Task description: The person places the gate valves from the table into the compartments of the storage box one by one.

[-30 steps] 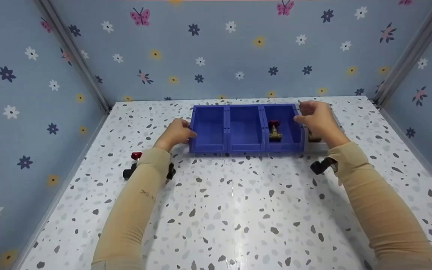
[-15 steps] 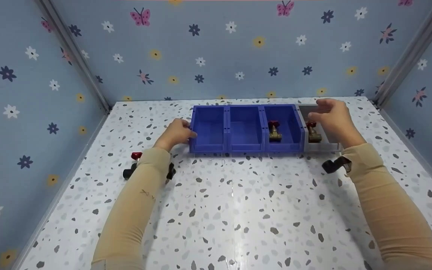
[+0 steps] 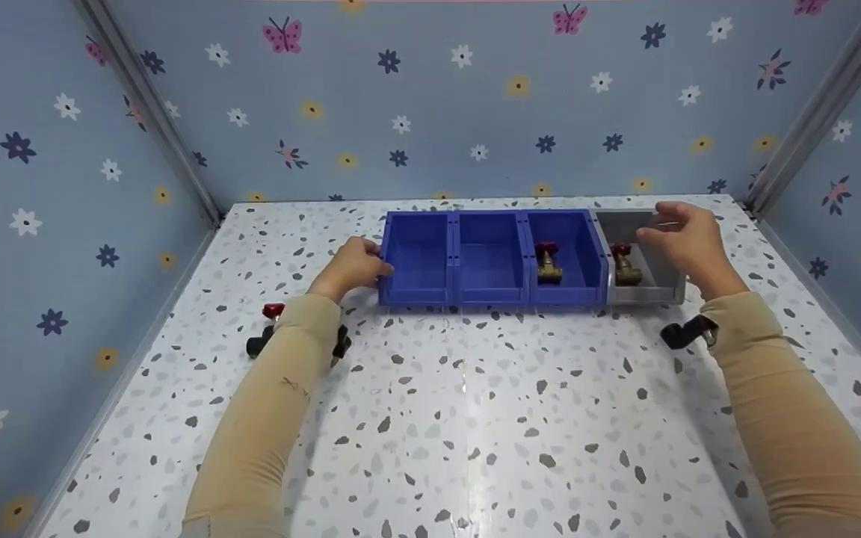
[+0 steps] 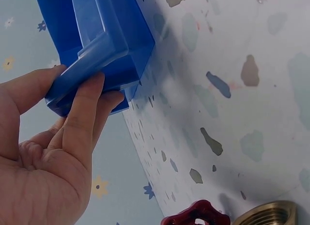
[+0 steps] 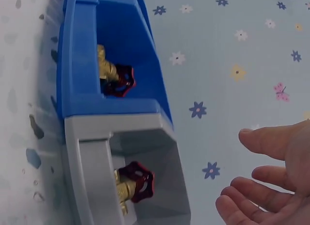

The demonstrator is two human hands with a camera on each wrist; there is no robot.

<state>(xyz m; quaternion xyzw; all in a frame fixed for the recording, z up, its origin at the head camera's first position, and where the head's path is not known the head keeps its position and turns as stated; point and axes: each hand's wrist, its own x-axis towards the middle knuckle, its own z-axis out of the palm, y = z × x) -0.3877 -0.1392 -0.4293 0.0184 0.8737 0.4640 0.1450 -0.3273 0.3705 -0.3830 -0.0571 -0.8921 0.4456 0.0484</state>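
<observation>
Three blue bins stand side by side, with a grey bin at their right end. My left hand pinches the side wall of the leftmost blue bin, thumb inside and fingers outside, as the left wrist view shows. My right hand is over the right side of the grey bin, fingers apart and holding nothing. In the grey bin sits a brass valve with a red handwheel. Another brass valve with a red handwheel sits in the right blue bin. The middle blue bin holds nothing visible.
Left of the bins, a red handwheel and a threaded brass end show on the speckled table; my left forearm partly hides them in the head view. A flowered wall rises behind the bins.
My right hand has moved right, from the border between the right blue bin and the grey bin to the grey bin's far side, uncovering the grey bin's valve. My left hand stays in place.
</observation>
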